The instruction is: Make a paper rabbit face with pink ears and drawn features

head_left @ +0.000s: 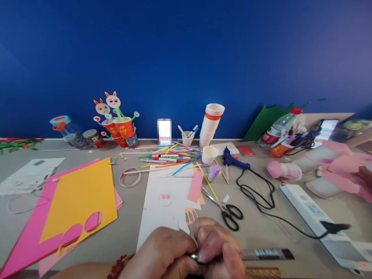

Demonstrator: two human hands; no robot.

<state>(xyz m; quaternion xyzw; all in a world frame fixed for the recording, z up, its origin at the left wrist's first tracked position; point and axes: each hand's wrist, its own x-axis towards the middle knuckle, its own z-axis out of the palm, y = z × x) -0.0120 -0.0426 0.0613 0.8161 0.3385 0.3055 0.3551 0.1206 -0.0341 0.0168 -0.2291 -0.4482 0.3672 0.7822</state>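
Note:
At the front edge of the table my left hand (164, 250) and my right hand (216, 244) are close together, both closed on a gel pen (261, 254). The pen has a clear barrel, a barcode label and a black end pointing right. My left fingers pinch around its metallic tip end, while my right fingers wrap round the barrel; the part between is mostly hidden. Just beyond my hands lies a white paper sheet (157, 209) bearing a small round cutout (165, 197) with two pink ovals. Black-handled scissors (229, 215) lie open beyond my right hand.
Yellow card (84, 193) and pink card (26, 240) lie left. Behind are coloured sticks (171, 153), stacked paper cups (207, 128) and rabbit figures in red cups (123, 127). A glue gun (232, 159), its black cord and a power strip (310, 213) occupy the right.

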